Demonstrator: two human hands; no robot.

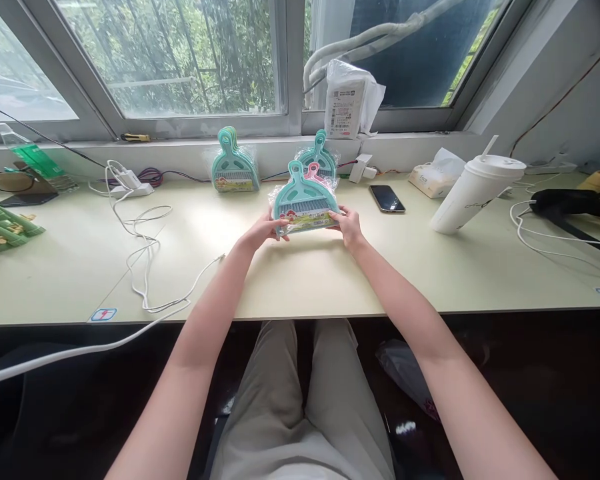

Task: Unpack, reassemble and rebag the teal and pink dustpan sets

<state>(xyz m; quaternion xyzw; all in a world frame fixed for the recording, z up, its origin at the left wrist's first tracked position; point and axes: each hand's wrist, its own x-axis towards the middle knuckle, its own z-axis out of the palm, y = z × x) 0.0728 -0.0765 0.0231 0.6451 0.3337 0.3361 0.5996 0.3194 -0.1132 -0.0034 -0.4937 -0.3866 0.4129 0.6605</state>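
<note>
Pinching a wrapped teal dustpan set [305, 202] at its lower corners — left hand [261, 231] and right hand [351, 227] alike — over a pale tabletop [305, 280], white cables [153, 242] leftward, white cup [465, 197] rightward, grey-framed windows [291, 80] behind, greenery [190, 47] outside.

From my station the head view gives me two bare arms over the pale surface [300, 283]. I see the left grip [263, 231] and the right grip [349, 227] holding a wrapped teal dustpan-and-brush set [303, 195] by its lower sides, label toward me. A pink handle [314, 171] shows just behind it, partly hidden, with more teal dustpans [320, 155] beyond and another stack [234, 163] apart to the left. To the right I make out a phone [387, 199], a tissue pack [434, 179] and a lidded white cup [470, 193] with a straw.
</note>
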